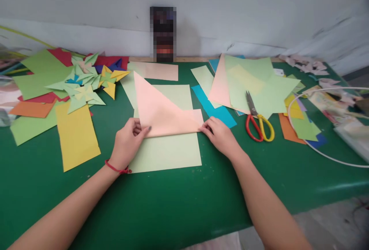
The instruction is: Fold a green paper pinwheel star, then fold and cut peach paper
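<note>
The left hand (pixel 128 142) pinches the near left corner of a folded pink sheet (pixel 161 113), the right hand (pixel 221 135) its near right corner. The folded pink sheet lies over a pale green sheet (pixel 170 153) between the counter's (pixel 173 200) front and back edges.

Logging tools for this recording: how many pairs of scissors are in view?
1: the red-and-yellow-handled scissors, partly on pale green paper, to the right of the right hand, which pinches the folded pink paper. Others may be hidden.
</note>
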Demonstrator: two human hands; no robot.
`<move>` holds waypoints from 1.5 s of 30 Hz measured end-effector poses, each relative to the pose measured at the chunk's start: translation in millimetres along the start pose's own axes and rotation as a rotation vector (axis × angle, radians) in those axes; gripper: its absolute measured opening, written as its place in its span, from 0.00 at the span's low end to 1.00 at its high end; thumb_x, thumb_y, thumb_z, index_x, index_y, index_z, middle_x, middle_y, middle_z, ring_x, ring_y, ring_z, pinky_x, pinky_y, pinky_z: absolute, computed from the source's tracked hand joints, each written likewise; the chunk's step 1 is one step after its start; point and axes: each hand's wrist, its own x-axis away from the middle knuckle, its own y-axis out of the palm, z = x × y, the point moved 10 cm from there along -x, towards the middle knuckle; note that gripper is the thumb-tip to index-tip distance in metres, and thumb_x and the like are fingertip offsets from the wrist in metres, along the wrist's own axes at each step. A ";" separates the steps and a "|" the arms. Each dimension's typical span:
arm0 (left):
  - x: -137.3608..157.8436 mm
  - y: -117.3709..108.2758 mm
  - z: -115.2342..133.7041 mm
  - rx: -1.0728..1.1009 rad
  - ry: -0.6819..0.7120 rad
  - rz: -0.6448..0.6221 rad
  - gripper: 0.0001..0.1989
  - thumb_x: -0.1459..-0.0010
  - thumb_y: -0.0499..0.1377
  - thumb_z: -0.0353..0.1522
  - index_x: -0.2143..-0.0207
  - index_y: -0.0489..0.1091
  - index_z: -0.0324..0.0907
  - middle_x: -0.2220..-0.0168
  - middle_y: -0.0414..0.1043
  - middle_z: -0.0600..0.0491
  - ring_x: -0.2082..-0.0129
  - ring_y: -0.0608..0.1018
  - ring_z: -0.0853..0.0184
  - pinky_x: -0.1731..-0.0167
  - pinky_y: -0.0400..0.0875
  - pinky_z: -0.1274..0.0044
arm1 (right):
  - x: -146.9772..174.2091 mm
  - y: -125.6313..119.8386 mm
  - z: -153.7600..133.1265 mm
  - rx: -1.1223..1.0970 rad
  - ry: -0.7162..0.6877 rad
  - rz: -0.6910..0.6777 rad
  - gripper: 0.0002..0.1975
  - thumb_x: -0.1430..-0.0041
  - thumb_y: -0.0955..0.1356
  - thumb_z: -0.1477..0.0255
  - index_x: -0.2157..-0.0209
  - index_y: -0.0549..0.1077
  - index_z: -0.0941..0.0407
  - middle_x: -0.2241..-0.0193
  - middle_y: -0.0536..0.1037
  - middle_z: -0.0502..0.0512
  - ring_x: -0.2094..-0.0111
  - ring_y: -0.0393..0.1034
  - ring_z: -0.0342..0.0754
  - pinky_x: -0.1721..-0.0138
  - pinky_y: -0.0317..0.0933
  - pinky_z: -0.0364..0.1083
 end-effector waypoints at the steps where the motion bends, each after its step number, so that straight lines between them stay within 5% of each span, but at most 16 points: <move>1: -1.0 -0.2 0.4 0.005 -0.005 0.014 0.15 0.46 0.56 0.40 0.59 0.63 0.42 0.70 0.70 0.55 0.71 0.73 0.68 0.71 0.67 0.77 | 0.1 -0.5 -0.4 0.016 0.003 0.005 0.11 0.39 0.61 0.66 0.73 0.64 0.55 0.72 0.69 0.53 0.68 0.64 0.48 0.68 0.58 0.46; 8: 0.6 0.8 14.9 -0.219 0.076 0.126 0.31 0.43 0.53 0.36 0.39 0.47 0.45 0.54 0.67 0.48 0.75 0.73 0.69 0.71 0.68 0.73 | -0.2 -1.0 -4.2 0.136 0.034 0.003 0.12 0.39 0.61 0.64 0.73 0.64 0.55 0.71 0.69 0.54 0.68 0.64 0.48 0.69 0.56 0.46; 14: 11.6 9.3 50.5 -0.551 0.416 0.262 0.17 0.40 0.48 0.30 0.49 0.64 0.40 0.44 0.59 0.39 0.49 0.67 0.52 0.54 0.64 0.61 | -2.0 0.8 -3.8 0.155 0.038 -0.024 0.11 0.39 0.61 0.64 0.73 0.64 0.55 0.70 0.69 0.54 0.68 0.64 0.48 0.69 0.55 0.45; 17: 21.2 42.0 76.5 -0.549 0.634 0.099 0.19 0.39 0.43 0.25 0.48 0.62 0.39 0.41 0.56 0.43 0.41 0.60 0.58 0.44 0.54 0.62 | -2.9 0.6 -3.6 0.144 0.036 -0.035 0.11 0.39 0.62 0.65 0.73 0.64 0.55 0.70 0.69 0.54 0.68 0.64 0.48 0.69 0.55 0.45; 20: 31.9 78.0 97.2 -0.579 0.746 -0.071 0.21 0.37 0.45 0.31 0.43 0.56 0.37 0.38 0.52 0.43 0.40 0.57 0.58 0.42 0.50 0.61 | -4.0 -0.3 -3.7 0.128 0.042 -0.035 0.11 0.40 0.62 0.65 0.74 0.64 0.56 0.70 0.69 0.54 0.68 0.64 0.47 0.69 0.55 0.45; 26: 35.7 108.2 103.7 -0.628 0.715 -0.178 0.26 0.37 0.43 0.40 0.39 0.50 0.41 0.37 0.48 0.44 0.39 0.55 0.56 0.42 0.50 0.59 | -5.5 -1.1 -3.9 0.089 0.057 -0.047 0.11 0.40 0.62 0.65 0.74 0.64 0.55 0.71 0.69 0.53 0.69 0.64 0.47 0.69 0.55 0.45; 35: 33.7 109.1 97.6 -0.623 0.678 -0.223 0.26 0.38 0.43 0.42 0.39 0.51 0.43 0.36 0.45 0.45 0.38 0.52 0.57 0.42 0.49 0.59 | -4.0 -2.7 3.5 -0.012 0.105 0.008 0.10 0.43 0.65 0.65 0.73 0.63 0.55 0.74 0.68 0.51 0.72 0.62 0.45 0.73 0.53 0.44; 45: 27.7 105.8 108.7 -0.622 0.648 -0.237 0.23 0.37 0.42 0.41 0.44 0.59 0.42 0.40 0.55 0.44 0.40 0.59 0.57 0.45 0.54 0.60 | 2.0 -4.2 4.3 -0.009 0.120 0.103 0.09 0.43 0.64 0.64 0.66 0.65 0.55 0.72 0.68 0.53 0.69 0.63 0.48 0.69 0.56 0.46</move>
